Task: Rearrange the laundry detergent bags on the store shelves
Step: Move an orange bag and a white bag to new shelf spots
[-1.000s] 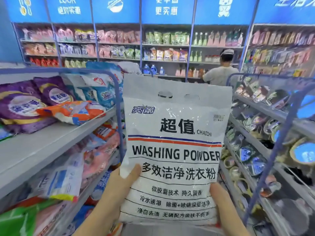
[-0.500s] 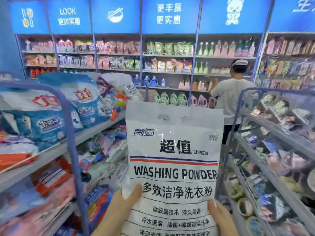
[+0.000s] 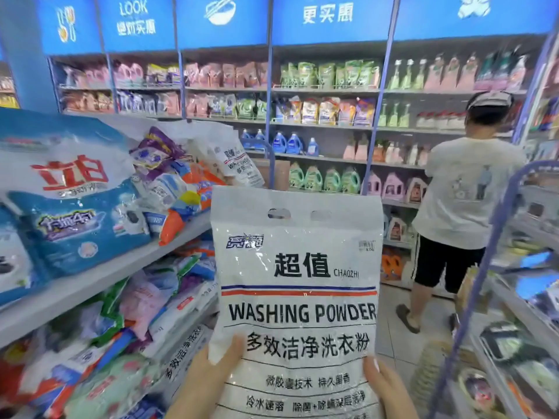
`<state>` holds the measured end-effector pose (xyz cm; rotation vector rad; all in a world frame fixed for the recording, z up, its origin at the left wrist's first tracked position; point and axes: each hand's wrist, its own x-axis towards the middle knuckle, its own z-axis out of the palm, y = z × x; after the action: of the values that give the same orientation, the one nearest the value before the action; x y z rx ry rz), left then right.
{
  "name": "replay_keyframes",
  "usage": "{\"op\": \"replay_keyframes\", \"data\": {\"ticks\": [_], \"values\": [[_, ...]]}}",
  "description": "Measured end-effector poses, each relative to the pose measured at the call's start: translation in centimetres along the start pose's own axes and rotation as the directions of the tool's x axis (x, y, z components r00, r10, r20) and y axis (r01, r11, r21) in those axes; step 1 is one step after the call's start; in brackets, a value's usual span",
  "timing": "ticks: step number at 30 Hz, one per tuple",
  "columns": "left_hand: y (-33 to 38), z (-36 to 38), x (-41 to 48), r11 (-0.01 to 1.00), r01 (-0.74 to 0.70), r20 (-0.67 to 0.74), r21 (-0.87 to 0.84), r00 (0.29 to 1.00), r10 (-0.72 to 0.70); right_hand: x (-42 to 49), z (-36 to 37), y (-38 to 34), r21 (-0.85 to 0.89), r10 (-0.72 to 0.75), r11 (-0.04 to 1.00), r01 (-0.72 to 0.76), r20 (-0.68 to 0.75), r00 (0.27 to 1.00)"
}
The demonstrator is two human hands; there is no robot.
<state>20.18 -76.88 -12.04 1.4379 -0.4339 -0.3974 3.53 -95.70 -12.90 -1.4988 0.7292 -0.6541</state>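
Bag position: the white washing powder bag (image 3: 298, 297) is held upright in the aisle, in front of the person and just right of the left shelf (image 3: 99, 276), touching no shelf. Left hand (image 3: 205, 385) grips its lower left corner with the thumb pressed on the printed face. Right hand (image 3: 387, 388) grips the lower right edge, thumb on the front. The fingers behind the bag are hidden. Grip and bag attitude are unchanged from half a second ago.

Change noted: the view has advanced along the aisle. The purple upright that crossed the left shelf earlier is out of frame. The blue-and-white bag (image 3: 75, 219) with red characters now fills the left side, lying on the upper board. A second white bag (image 3: 239, 164) of the same print leans at the far end of that board, above and behind the held one. The person in a white shirt (image 3: 465, 192) at the back wall shelving (image 3: 320, 125) appears larger and further right. The right rack (image 3: 499, 237) remains blurred.
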Motion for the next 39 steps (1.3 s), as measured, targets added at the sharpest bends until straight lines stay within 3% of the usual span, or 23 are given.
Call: {"op": "replay_keyframes", "data": {"ticks": [2, 4, 8, 14, 17, 21, 25, 28, 29, 30, 31, 32, 33, 34, 35, 36, 37, 39], "values": [[0.4, 0.8, 4.8, 1.000, -0.005, -0.038, 0.018, 0.999, 0.006, 5.1, 0.8, -0.5, -0.047, -0.018, 0.999, 0.016, -0.048, 0.999], [0.5, 1.8, 9.5, 0.998, 0.065, -0.071, -0.007, 0.995, -0.066, 9.6, 1.6, -1.4, -0.040, -0.008, 0.999, 0.009, 0.019, 1.000], [1.3, 2.4, 18.2, 0.997, 0.061, -0.157, 0.056, 0.986, -0.051, 18.4, 3.2, -3.3, 0.015, -0.019, 1.000, 0.017, 0.095, 0.995], [3.5, 2.9, 28.4, 0.997, -0.051, -0.173, -0.049, 0.984, 0.042, 32.2, 7.2, -5.2, 0.236, 0.099, 0.952, -0.196, 0.369, 0.924], [5.2, 4.0, 32.6, 0.991, -0.100, -0.232, -0.094, 0.970, 0.076, 39.7, 9.6, -7.1, 0.188, 0.006, 0.976, -0.110, 0.482, 0.876], [7.0, 5.7, 39.1, 0.987, -0.149, -0.341, -0.055, 0.932, 0.122, 49.0, 12.4, -10.4, 0.176, -0.180, 0.979, 0.102, 0.514, 0.839], [8.7, 7.2, 45.7, 0.975, -0.153, -0.377, -0.161, 0.922, 0.083, 57.4, 15.5, -13.7, 0.293, -0.375, 0.922, 0.252, 0.519, 0.769], [10.4, 7.8, 51.5, 0.972, -0.126, -0.425, -0.197, 0.905, 0.031, 62.8, 17.1, -15.6, 0.351, -0.418, 0.899, 0.263, 0.506, 0.754], [10.5, 7.3, 53.0, 0.985, -0.152, -0.521, -0.087, 0.850, 0.085, 64.2, 17.6, -16.0, 0.360, -0.423, 0.896, 0.262, 0.504, 0.753], [10.4, 6.6, 54.1, 0.973, -0.181, -0.578, 0.143, 0.783, 0.231, 65.5, 17.9, -16.4, 0.364, -0.434, 0.890, 0.274, 0.495, 0.753], [9.5, 5.8, 54.4, 0.869, -0.211, -0.527, 0.448, 0.723, 0.447, 66.7, 18.3, -16.7, 0.377, -0.456, 0.878, 0.294, 0.477, 0.752], [8.7, 5.0, 54.5, 0.650, -0.185, -0.392, 0.737, 0.667, 0.634, 67.9, 18.7, -17.0, 0.395, -0.472, 0.866, 0.306, 0.447, 0.760], [8.0, 3.8, 54.8, 0.360, -0.073, -0.237, 0.930, 0.630, 0.740, 69.2, 19.1, -17.3, 0.413, -0.474, 0.860, 0.300, 0.430, 0.768], [7.4, 2.7, 55.0, 0.068, 0.072, -0.098, 0.995, 0.642, 0.761, 70.4, 19.3, -17.5, 0.426, -0.459, 0.863, 0.273, 0.434, 0.775], [7.2, 2.0, 55.5, -0.171, 0.207, -0.027, 0.963, 0.708, 0.706, 71.5, 19.6, -17.6, 0.432, -0.433, 0.871, 0.234, 0.452, 0.780], [7.0, 1.6, 56.2, -0.326, 0.289, -0.037, 0.900, 0.796, 0.604, 72.6, 19.9, -17.7, 0.437, -0.412, 0.876, 0.205, 0.454, 0.791], [7.0, 1.4, 56.6, -0.395, 0.334, -0.089, 0.856, 0.848, 0.523, 73.7, 20.1, -17.6, 0.440, -0.402, 0.877, 0.193, 0.453, 0.796], [7.0, 0.7, 57.2, -0.443, 0.352, -0.129, 0.825, 0.880, 0.458, 75.4, 20.5, -17.6, 0.449, -0.403, 0.873, 0.189, 0.446, 0.799]]}}
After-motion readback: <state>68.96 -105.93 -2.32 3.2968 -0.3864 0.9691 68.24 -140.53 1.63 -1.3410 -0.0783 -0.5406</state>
